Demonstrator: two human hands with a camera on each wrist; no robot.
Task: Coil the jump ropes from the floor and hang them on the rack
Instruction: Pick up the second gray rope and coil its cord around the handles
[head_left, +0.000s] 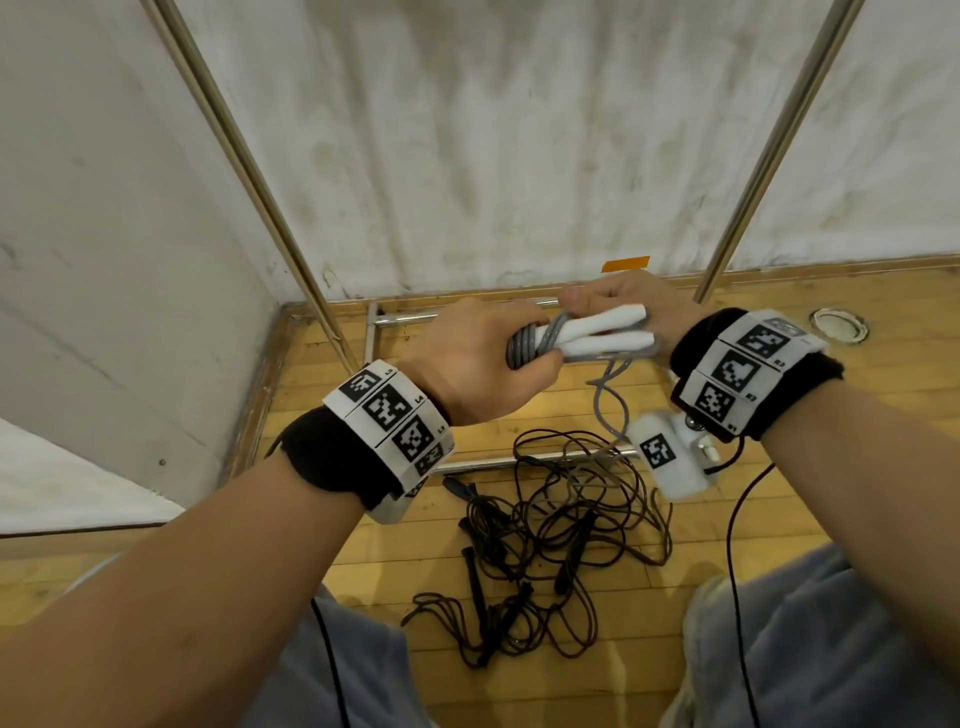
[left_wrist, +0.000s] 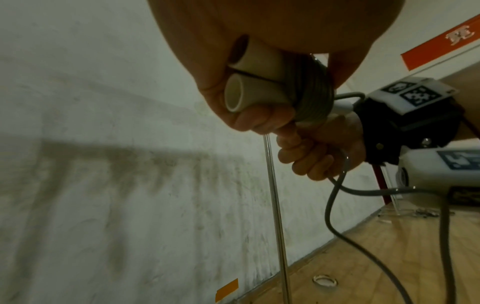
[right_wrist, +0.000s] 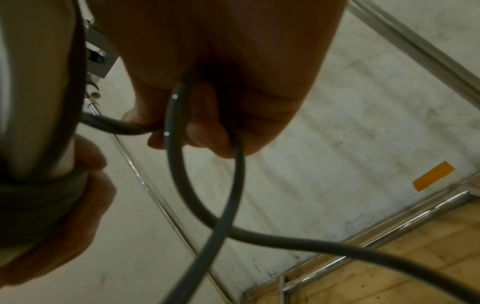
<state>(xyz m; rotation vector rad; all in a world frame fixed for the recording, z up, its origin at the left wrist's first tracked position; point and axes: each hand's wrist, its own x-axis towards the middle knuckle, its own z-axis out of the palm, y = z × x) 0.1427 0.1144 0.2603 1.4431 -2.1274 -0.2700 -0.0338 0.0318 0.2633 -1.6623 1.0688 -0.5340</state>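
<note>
Left hand (head_left: 475, 358) clamped round grey rope (head_left: 527, 345) wound on two white handles (head_left: 605, 332), held before rack (head_left: 249, 161). Right hand (head_left: 631, 306) curled at handles' far ends, pinching loose grey strand. Below, near rack's base bar, tangled black ropes (head_left: 550, 525) on floor (head_left: 779, 519).

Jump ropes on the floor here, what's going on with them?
A person is winding a grey jump rope around its two white handles. The left hand grips the handles at the wound end, and the right hand holds the loose grey cord, part of which hangs down unwound. A tangle of black jump ropes lies on the wooden floor below, beside the metal rack.
</note>
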